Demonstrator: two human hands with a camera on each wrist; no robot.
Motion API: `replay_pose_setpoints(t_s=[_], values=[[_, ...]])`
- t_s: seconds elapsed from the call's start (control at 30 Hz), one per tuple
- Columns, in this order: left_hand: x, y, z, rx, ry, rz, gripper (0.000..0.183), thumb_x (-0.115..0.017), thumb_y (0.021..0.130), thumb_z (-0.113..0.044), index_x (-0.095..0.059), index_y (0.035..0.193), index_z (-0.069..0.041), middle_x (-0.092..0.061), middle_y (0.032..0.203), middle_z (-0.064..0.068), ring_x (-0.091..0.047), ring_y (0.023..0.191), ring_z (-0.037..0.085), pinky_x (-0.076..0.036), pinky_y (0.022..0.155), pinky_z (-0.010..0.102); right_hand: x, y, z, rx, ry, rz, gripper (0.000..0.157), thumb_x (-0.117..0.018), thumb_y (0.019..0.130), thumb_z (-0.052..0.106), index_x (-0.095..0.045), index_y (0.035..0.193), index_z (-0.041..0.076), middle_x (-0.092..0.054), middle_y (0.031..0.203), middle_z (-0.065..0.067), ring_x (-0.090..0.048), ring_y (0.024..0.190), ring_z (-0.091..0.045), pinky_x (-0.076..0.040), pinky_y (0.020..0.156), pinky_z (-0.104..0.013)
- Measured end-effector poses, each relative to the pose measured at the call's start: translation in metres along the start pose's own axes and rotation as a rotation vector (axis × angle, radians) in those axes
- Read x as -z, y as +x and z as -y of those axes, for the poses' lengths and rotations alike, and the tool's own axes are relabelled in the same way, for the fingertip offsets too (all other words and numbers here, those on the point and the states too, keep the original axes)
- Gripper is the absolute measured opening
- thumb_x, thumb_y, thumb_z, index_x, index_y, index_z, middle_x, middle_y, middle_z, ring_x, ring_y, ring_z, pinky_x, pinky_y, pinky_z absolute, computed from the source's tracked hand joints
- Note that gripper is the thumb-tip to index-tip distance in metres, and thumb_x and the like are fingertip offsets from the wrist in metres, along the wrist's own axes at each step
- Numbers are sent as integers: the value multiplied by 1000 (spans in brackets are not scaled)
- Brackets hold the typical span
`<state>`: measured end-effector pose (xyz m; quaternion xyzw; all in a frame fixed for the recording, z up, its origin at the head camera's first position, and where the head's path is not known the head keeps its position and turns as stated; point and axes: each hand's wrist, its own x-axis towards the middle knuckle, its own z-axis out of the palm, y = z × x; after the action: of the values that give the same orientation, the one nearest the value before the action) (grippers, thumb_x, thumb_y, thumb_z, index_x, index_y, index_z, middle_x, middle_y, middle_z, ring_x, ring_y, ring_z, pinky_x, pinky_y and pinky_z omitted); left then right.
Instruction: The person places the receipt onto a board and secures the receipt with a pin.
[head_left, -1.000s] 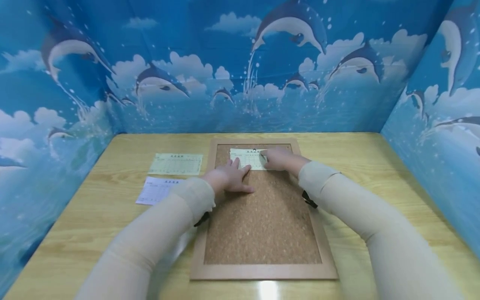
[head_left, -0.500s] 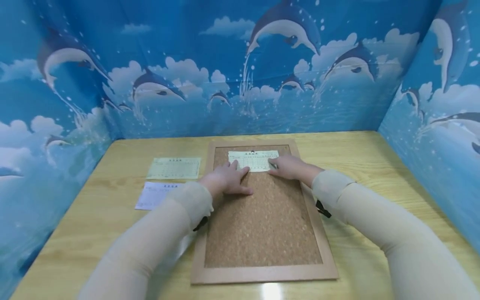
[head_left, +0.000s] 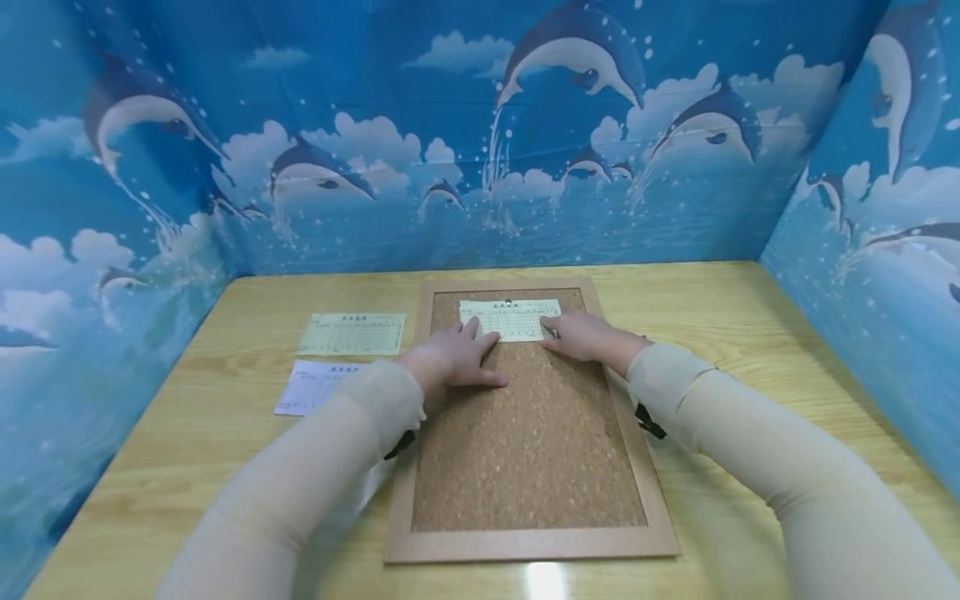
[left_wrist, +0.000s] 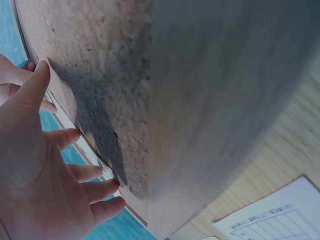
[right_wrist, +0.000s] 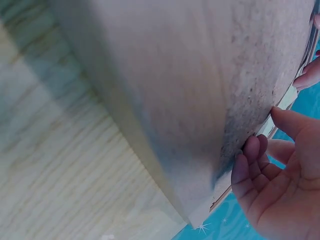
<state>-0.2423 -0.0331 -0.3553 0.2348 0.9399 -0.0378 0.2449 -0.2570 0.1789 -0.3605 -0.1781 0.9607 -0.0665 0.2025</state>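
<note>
A pale green printed paper form [head_left: 510,321] lies across the top of a framed cork board [head_left: 525,442], with a small dark pin [head_left: 508,302] at its upper edge. My left hand [head_left: 459,354] spreads its fingers over the form's lower left corner, thumb out on the cork. At the form's right edge, my right hand [head_left: 581,335] touches the paper with thumb and forefinger held apart. The right wrist view shows that hand's other fingers [right_wrist: 250,160] bent in against the cork. From the left wrist side, the fingertips [left_wrist: 107,189] meet the paper near the board's far edge.
Left of the board, a second green form [head_left: 352,333] and a lilac form [head_left: 311,387] lie on the wooden table [head_left: 172,450]; my left sleeve covers part of the lilac one. A blue dolphin-print curtain [head_left: 480,225] stands behind and along both sides.
My right hand has shifted right and slightly down, from over the form's upper right part to its right edge. My left hand stays at the lower left corner.
</note>
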Motion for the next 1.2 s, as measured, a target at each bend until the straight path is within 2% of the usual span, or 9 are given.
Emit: replay_pose_setpoints(t_s=[0.1,0.23,0.33,0.4,0.47,0.63,0.73,0.9,1.2], values=[[-1,-2,1,-8,-3,-12,89,-42,81,-74,-16,151,-26,-7,155,14,-16,138,36,-24,107,50,0,-1,1,8,-1,-11,54,-46,99,30,-33,143,2,-43,139,-20,-45,123,-34,-37,99,-48],[-2,-5,3,-13,-1,-16,90,-41,81,-74,-16,151,-24,-8,155,14,-15,139,34,-23,108,48,0,-4,2,38,-25,-40,51,-50,98,28,-41,139,0,-61,112,-18,-60,98,-27,-47,83,-41],[-3,-7,5,-6,1,-15,89,-40,81,-75,-17,151,-23,-8,155,14,-13,140,33,-22,109,48,0,-6,3,63,-34,-62,34,-52,96,26,-59,115,-1,-59,79,-10,-53,67,-19,-42,62,-34],[-4,-8,6,1,7,-20,89,-39,81,-75,-17,151,-23,-8,155,14,-12,140,32,-21,109,49,-1,-7,4,85,-32,-89,25,-54,96,25,-60,95,1,-52,71,-8,-45,61,-18,-36,57,-32],[-5,-8,7,1,21,-30,89,-38,82,-75,-18,150,-23,-10,155,14,-12,140,33,-21,109,49,-2,-8,5,94,-26,-110,26,-56,95,27,-59,91,2,-50,73,-8,-44,63,-19,-36,57,-32],[-8,-10,9,1,47,-49,88,-38,81,-75,-19,150,-24,-11,154,13,-14,139,32,-22,108,49,-7,-13,7,115,-7,-194,40,-60,92,28,-59,123,2,-57,101,-12,-54,87,-22,-46,71,-37],[-9,-14,11,-6,40,-52,88,-39,81,-75,-18,150,-24,-10,155,13,-13,139,33,-22,108,50,-9,-14,8,115,35,-197,44,-60,92,27,-56,127,2,-57,110,-14,-54,97,-24,-47,79,-39],[-10,-19,17,-45,-4,-71,88,-42,83,-71,-19,150,-21,-10,154,15,-13,140,33,-21,109,49,-11,-16,9,137,86,-209,47,-62,91,28,-55,128,2,-56,113,-14,-54,99,-24,-47,81,-39],[-10,-32,28,-91,-92,-156,88,-50,83,-66,-21,149,-15,-20,152,15,-29,134,33,-28,107,46,-14,-19,15,180,141,-208,49,-64,89,32,-56,128,3,-56,106,-9,-53,87,-19,-45,72,-35]])
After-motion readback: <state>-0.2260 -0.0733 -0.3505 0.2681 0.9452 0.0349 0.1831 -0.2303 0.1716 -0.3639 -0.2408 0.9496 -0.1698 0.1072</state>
